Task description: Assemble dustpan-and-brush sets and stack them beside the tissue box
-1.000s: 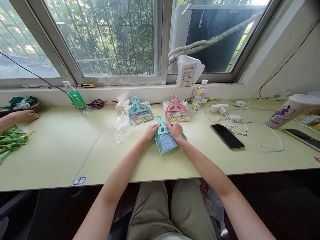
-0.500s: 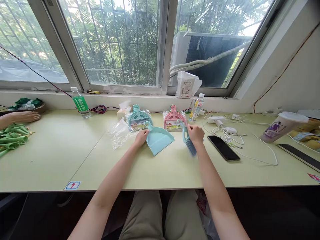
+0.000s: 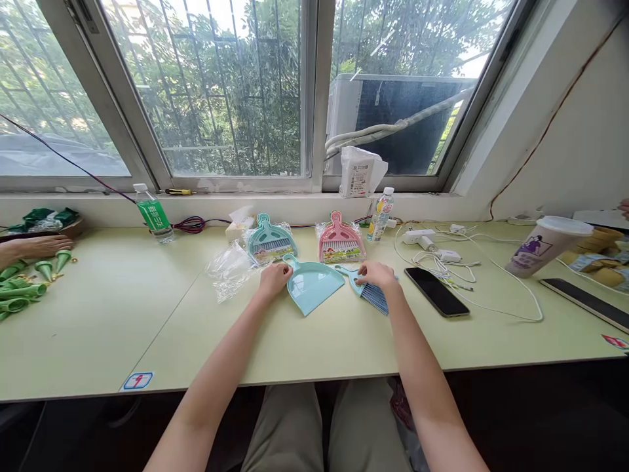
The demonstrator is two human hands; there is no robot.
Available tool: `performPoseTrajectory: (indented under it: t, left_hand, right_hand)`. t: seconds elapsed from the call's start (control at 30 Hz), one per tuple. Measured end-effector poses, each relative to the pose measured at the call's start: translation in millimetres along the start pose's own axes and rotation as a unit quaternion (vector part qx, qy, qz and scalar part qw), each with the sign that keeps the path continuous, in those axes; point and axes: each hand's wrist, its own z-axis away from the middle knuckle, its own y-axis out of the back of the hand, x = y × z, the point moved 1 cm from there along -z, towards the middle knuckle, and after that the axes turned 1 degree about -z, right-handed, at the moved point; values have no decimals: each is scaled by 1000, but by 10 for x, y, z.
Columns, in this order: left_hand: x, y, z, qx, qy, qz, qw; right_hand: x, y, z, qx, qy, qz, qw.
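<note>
A light blue dustpan [image 3: 314, 286] lies on the table, its handle pointing away from me. My left hand [image 3: 275, 278] pinches its left edge near the handle. To its right, a small blue hand brush [image 3: 374, 297] rests nearly flat on the table with its grey-blue bristles toward the right. The fingers of my right hand [image 3: 377, 273] are closed on the brush where handle meets head; the hand partly covers it. Behind the dustpan stand a wrapped teal dustpan-and-brush set [image 3: 270, 241] and a wrapped pink one [image 3: 339, 241].
Crumpled clear plastic [image 3: 228, 267] lies left of the dustpan. A phone [image 3: 436, 292], white cables [image 3: 445, 263] and a tilted cup [image 3: 545, 246] are on the right. Two bottles, one green-labelled [image 3: 154, 214], one clear [image 3: 380, 215], stand behind. Another person's hand [image 3: 44, 245] is at far left.
My right hand has lowered the brush from a raised, upright tilt to lying on the table, handle toward the dustpan. The dustpan stays under my left hand. The view has shifted slightly.
</note>
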Motion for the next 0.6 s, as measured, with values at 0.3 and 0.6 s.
performPoseTrajectory:
  t: [0.3,0.6]
  left_hand:
    - [138,-7,66,-34,-41,-28,998]
    - [628,-173,333,-64,-148,17,987]
  right_hand:
    - [43,67,-14,70,12,-90,993]
    - [-526,-142,141,12,233,-154,960]
